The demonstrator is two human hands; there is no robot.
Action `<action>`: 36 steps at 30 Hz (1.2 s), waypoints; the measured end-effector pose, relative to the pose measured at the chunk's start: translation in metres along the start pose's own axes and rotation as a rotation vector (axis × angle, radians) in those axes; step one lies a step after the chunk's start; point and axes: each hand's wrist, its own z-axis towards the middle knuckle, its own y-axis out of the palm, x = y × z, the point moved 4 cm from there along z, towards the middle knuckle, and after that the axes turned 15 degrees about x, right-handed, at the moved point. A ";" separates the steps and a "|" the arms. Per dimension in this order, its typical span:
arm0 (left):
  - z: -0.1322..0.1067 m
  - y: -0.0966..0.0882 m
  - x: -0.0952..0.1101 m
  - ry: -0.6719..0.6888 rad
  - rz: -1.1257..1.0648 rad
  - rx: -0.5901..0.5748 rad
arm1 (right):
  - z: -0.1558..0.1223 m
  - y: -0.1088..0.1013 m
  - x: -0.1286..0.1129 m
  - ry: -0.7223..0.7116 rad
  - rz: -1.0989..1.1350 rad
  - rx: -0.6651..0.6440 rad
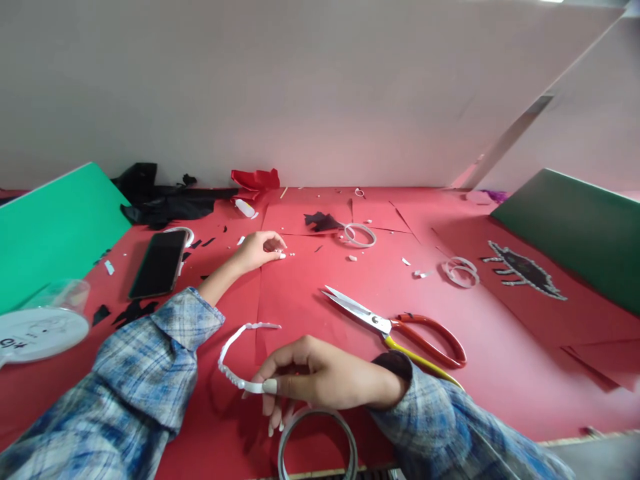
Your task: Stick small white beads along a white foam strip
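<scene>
My right hand (320, 373) pinches one end of a narrow white strip (227, 370) between thumb and fingers. The strip curves up and away to the left, with small white bead-like lumps along it. Farther out, my left hand (263, 250) reaches down to the red surface with thumb and fingertips drawn together beside tiny white beads (293, 254). Whatever lies between those fingertips is too small to make out. Just below my right hand is a roll of tape (283, 447), partly hidden by the hand. Scissors (375, 320) with one red and one yellow handle lie beyond my right wrist, blades apart.
A phone (157, 265) and black scraps (135, 312) lie at left, near a clear tub with a white lid (45, 333). White rings (360, 235) and loose bits dot the red sheets. At right, green board (575, 233) stands behind a black beaded cutout (525, 272).
</scene>
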 end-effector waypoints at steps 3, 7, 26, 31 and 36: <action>-0.004 0.001 0.006 -0.007 -0.016 -0.002 | -0.001 0.002 0.000 0.016 0.000 -0.009; -0.007 -0.001 0.010 0.007 -0.009 0.030 | -0.003 0.005 0.001 0.012 0.005 -0.036; -0.122 -0.076 0.107 0.612 -0.103 0.112 | -0.001 -0.010 -0.014 -0.177 0.083 0.195; -0.138 -0.076 0.120 0.795 0.140 0.114 | 0.003 -0.018 -0.012 -0.212 0.035 0.320; -0.142 -0.068 0.115 0.845 0.234 0.146 | 0.001 -0.016 -0.018 -0.287 -0.079 0.352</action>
